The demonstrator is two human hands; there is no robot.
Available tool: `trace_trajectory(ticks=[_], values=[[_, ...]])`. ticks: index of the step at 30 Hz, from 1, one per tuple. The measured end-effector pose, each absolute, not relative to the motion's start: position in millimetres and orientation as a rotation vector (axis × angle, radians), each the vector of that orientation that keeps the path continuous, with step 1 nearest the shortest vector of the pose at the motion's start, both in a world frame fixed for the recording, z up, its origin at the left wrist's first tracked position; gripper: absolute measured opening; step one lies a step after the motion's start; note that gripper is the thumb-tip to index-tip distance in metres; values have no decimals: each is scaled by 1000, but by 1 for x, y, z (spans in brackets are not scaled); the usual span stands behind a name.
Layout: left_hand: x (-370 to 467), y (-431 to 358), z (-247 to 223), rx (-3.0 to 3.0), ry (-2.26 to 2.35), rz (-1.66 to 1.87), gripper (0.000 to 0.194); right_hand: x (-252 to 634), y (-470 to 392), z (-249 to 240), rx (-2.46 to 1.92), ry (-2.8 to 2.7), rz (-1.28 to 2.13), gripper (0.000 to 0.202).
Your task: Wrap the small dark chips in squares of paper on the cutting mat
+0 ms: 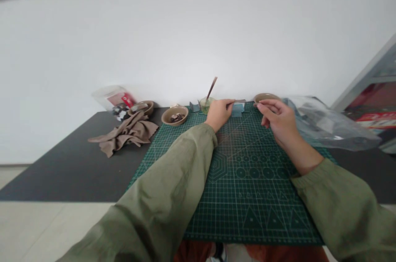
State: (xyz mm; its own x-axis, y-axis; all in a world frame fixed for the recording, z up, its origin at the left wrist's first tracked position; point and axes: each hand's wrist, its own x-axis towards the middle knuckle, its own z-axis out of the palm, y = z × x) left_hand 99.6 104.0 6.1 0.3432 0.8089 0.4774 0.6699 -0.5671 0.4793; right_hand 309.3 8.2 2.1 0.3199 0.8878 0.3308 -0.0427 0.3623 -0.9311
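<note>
Holding a thin brown strip (240, 100) in a narrow pinch of the left hand (219, 112), near a blue sheet (237, 109) at the far edge of the green cutting mat (260, 229). Pinching a small dark piece (255, 105) with the right hand (278, 119), in front of a brown bowl (266, 95). Seen partly behind the left hand: a greenish container (204, 107) with a dark stick (212, 87) leaning in it. Lying farther left, past a bowl of small pieces (165, 118): a crumpled brown cloth (131, 133), near a clear bag (105, 96) with a red label (126, 99), too blurred to read. At far right, beyond a clear plastic bag (334, 123), red packaging (377, 118), bearing pale markings likewise impossible to make out. Printed on the mat: grid lines, circles, triangles and nested hexagons.
</note>
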Motion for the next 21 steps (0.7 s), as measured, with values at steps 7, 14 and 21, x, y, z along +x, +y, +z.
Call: trace_trajectory(ticks=[7, 14, 21], values=[[102, 129, -9, 2492, 1318, 940, 35, 306, 7, 3, -1008, -1076, 769, 41], [94, 125, -10, 2555, 1345, 890, 37, 305, 7, 5, -1028, -1080, 772, 39], [94, 110, -7, 2573, 1481, 789, 35, 305, 6, 6, -1030, -1081, 790, 38]])
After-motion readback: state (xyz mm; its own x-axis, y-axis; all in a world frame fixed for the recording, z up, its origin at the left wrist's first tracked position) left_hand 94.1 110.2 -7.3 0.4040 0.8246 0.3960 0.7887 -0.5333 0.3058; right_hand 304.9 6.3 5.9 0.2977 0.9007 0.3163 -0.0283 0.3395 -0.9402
